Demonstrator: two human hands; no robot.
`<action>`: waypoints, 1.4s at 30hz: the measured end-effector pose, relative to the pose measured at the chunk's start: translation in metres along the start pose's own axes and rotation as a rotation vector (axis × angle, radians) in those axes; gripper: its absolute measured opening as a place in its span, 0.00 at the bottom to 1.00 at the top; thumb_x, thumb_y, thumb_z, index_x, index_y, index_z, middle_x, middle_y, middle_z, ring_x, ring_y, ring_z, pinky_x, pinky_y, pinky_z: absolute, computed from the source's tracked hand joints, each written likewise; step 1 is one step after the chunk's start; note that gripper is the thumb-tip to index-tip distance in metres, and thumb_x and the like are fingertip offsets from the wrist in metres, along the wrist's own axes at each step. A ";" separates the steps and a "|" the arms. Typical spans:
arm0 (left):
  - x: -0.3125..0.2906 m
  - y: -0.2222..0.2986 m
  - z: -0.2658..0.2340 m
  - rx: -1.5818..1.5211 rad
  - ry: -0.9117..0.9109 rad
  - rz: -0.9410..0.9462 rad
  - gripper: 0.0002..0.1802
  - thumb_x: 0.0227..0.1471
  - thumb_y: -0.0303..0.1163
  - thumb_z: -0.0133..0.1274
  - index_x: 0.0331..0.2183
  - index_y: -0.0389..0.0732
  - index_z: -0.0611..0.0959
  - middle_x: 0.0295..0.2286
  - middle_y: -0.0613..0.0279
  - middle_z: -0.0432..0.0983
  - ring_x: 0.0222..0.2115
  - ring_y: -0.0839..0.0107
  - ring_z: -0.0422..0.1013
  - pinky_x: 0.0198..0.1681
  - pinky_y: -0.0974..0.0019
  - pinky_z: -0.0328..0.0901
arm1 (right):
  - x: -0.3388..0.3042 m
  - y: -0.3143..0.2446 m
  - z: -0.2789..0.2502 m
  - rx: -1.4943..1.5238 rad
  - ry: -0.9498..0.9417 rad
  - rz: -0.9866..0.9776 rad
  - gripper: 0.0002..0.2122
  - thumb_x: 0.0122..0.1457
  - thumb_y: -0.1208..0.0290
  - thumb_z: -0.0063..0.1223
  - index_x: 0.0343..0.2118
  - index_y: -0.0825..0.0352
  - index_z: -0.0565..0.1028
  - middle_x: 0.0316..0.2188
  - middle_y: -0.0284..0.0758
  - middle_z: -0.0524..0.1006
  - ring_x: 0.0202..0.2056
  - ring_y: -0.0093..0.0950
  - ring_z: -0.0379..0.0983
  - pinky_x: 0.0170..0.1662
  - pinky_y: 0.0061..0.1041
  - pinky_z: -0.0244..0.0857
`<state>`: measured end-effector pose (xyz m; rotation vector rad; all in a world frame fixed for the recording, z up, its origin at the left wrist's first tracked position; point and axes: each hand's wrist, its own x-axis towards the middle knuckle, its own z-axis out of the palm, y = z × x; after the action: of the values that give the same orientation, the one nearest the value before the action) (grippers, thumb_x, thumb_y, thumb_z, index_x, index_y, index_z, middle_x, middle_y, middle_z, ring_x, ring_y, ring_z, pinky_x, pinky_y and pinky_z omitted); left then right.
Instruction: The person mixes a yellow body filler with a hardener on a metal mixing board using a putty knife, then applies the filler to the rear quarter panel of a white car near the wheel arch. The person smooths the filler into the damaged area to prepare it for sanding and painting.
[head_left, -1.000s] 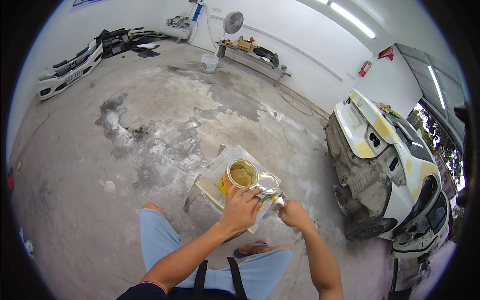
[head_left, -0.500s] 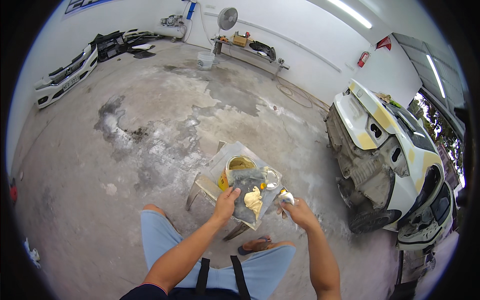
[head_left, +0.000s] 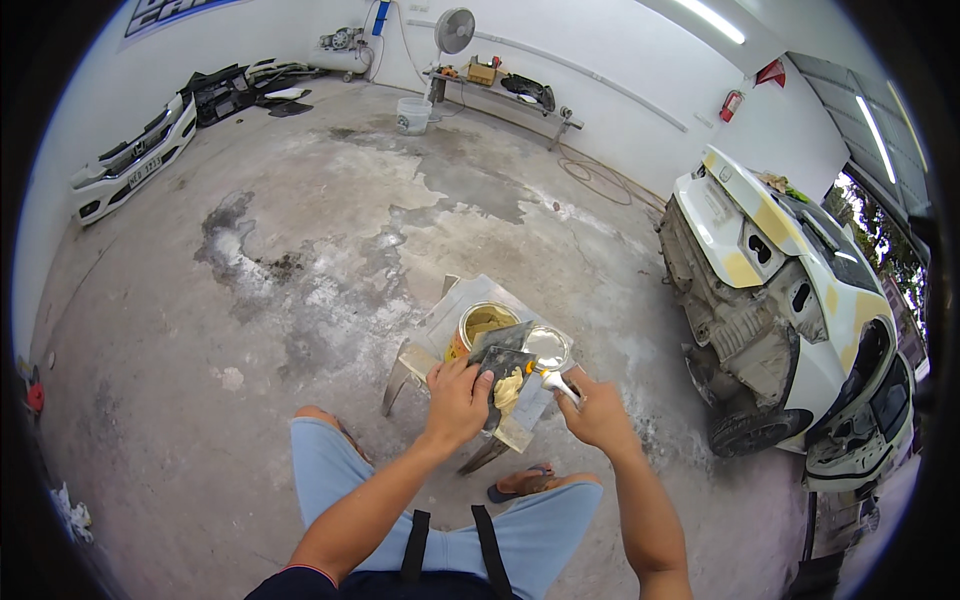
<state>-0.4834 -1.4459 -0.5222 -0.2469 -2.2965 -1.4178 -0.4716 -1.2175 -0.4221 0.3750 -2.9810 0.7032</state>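
Note:
My left hand (head_left: pixel 460 405) is closed on the edge of a dark grey mixing board (head_left: pixel 497 345). A lump of cream-coloured body filler (head_left: pixel 508 392) sits on the board, beside my fingers. A small orange piece (head_left: pixel 531 367) shows at the board's right edge. My right hand (head_left: pixel 598 412) grips a white squeeze tube (head_left: pixel 562 386), its yellow-orange nozzle end pointing left toward the filler. Behind the board stands an open yellow can of filler (head_left: pixel 487 320), partly hidden by it. A round silvery lid (head_left: pixel 547 346) lies to the can's right.
Can and lid rest on a low stool (head_left: pixel 417 362) in front of my knees. To the right is a partly stripped white car (head_left: pixel 770 240) with yellowish patches. Along the far wall are a bench (head_left: pixel 510 90), a fan (head_left: pixel 455 30) and a white bucket (head_left: pixel 412 115). A bumper (head_left: pixel 135 160) lies far left.
My right hand has brought the tube left, close to the board, and tipped its nozzle toward the filler. My left hand has shifted further over the board. The whole view has shifted slightly.

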 end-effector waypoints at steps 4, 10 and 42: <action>0.000 0.014 -0.001 0.083 0.054 0.098 0.14 0.61 0.36 0.51 0.36 0.34 0.83 0.45 0.47 0.77 0.52 0.49 0.68 0.61 0.42 0.49 | 0.000 -0.010 0.003 -0.056 0.019 -0.050 0.15 0.58 0.67 0.58 0.47 0.61 0.74 0.27 0.49 0.80 0.31 0.52 0.78 0.35 0.49 0.71; -0.002 0.026 -0.004 0.156 0.045 0.225 0.13 0.60 0.35 0.53 0.36 0.35 0.84 0.46 0.48 0.77 0.54 0.49 0.68 0.62 0.39 0.47 | 0.005 -0.011 0.009 -0.107 0.049 0.048 0.11 0.59 0.68 0.59 0.43 0.63 0.76 0.26 0.48 0.80 0.31 0.52 0.78 0.33 0.45 0.70; 0.004 -0.020 -0.015 -1.206 0.045 -0.893 0.17 0.63 0.35 0.52 0.49 0.34 0.79 0.43 0.60 0.80 0.43 0.70 0.76 0.49 0.66 0.69 | 0.053 0.156 0.189 -0.157 0.147 0.269 0.31 0.53 0.56 0.69 0.60 0.55 0.70 0.59 0.35 0.73 0.59 0.38 0.68 0.65 0.54 0.55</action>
<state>-0.4899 -1.4686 -0.5308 0.5440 -1.1851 -3.0387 -0.5613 -1.1784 -0.6525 -0.0849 -2.9462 0.4841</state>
